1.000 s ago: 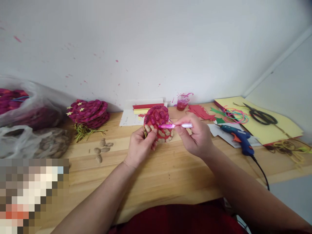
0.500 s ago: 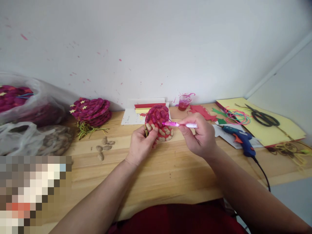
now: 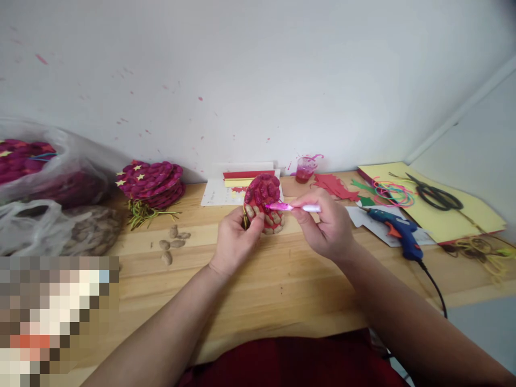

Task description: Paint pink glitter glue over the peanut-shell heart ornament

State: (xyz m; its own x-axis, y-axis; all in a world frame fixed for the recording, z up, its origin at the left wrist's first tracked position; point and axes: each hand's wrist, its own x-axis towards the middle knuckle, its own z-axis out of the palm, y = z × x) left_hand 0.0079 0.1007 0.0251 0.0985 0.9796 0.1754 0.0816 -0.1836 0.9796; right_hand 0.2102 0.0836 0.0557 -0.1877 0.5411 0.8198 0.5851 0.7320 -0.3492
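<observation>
Between thumb and fingers, my left hand (image 3: 237, 236) grips a round red piece covered with peanuts (image 3: 264, 188), held tilted above the table. Its upper peanuts are magenta; the lower ones keep their tan shells. My right hand (image 3: 324, 223) pinches a paintbrush (image 3: 310, 208) with a white handle and magenta-stained front part. The brush tip touches the peanuts around the middle of the piece. A clear cup of magenta paint (image 3: 304, 171) stands behind, against the wall.
Loose peanuts (image 3: 173, 244) lie left of my hands, near a stack of magenta peanut pieces (image 3: 153, 183) and plastic bags (image 3: 60, 161). On the right are a glue gun (image 3: 403, 228) with its cord, scissors (image 3: 437, 193), yellow paper (image 3: 475, 209) and red paper cutouts (image 3: 334, 188).
The peanut piece has turned slightly in my left hand and moved a little right. The brush tip has shifted slightly left and down, and more of the upper peanuts look magenta.
</observation>
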